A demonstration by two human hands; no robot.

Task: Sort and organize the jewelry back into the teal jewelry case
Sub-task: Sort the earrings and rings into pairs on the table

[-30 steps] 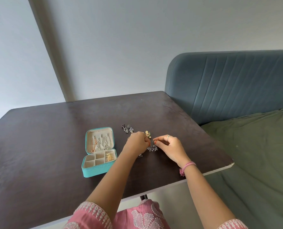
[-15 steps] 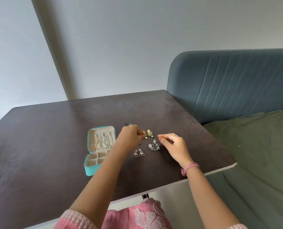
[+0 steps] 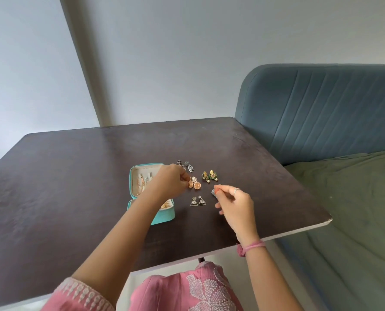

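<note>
Broad dark wood-grain tabletop (image 3: 74, 187), matte and scuffed, with a padded blue ribbed headboard (image 3: 321, 108) and rumpled olive bedsheet (image 3: 355, 209) off its right edge. Toward the middle, nearer the front edge, sits the teal jewelry case (image 3: 162, 217), a small rounded-corner box lying open, cream lining showing, chains hanging in its lid. The left hand (image 3: 171, 184) reaches across the case, fingertips pinching a rose-gold round earring (image 3: 191, 184), its filigree twin (image 3: 197, 185) lying just beside. The right hand (image 3: 236, 204), ringed, has its fingers curled, thumb and forefinger nipping a silver cluster earring (image 3: 213, 192). Triangular silver earrings (image 3: 198, 201) lie between the hands; green-gold pearl-drop earrings (image 3: 209, 176) and small silver studs (image 3: 188, 166) lie behind them.
</note>
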